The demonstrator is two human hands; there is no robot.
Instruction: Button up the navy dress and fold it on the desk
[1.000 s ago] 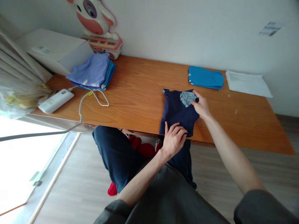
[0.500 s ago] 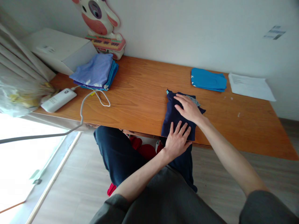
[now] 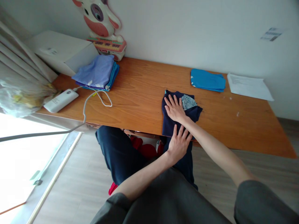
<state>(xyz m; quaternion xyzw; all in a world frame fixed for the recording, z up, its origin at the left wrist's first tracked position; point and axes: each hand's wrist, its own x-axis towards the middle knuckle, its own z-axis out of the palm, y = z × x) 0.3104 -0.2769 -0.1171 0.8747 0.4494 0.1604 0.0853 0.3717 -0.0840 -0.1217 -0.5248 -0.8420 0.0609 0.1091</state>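
Note:
A folded navy cloth [image 3: 169, 124] with a pale patterned patch lies at the front edge of the wooden table [image 3: 137, 93]. Flat on its upper left part rests my right hand [image 3: 175, 109], fingers spread, just left of the patch. My left hand [image 3: 179, 143] lies on the cloth's lower edge at the table's front, its fingers stretched out and apart. Neither hand grips anything. Behind the cloth and to the right is a folded bright blue cloth [image 3: 207, 81].
White paper [image 3: 249, 87] lies at the back right. On the left are a stack of folded cloths [image 3: 95, 73], a white box [image 3: 63, 51], a white power bank [image 3: 61, 100] with a cable, a plastic bag [image 3: 23, 98] and a cow-shaped toy keyboard [image 3: 107, 45] against the wall.
My right hand has moved left across the navy cloth, uncovering more of the patterned patch. My left hand has stayed near the cloth's lower edge, shifting slightly.

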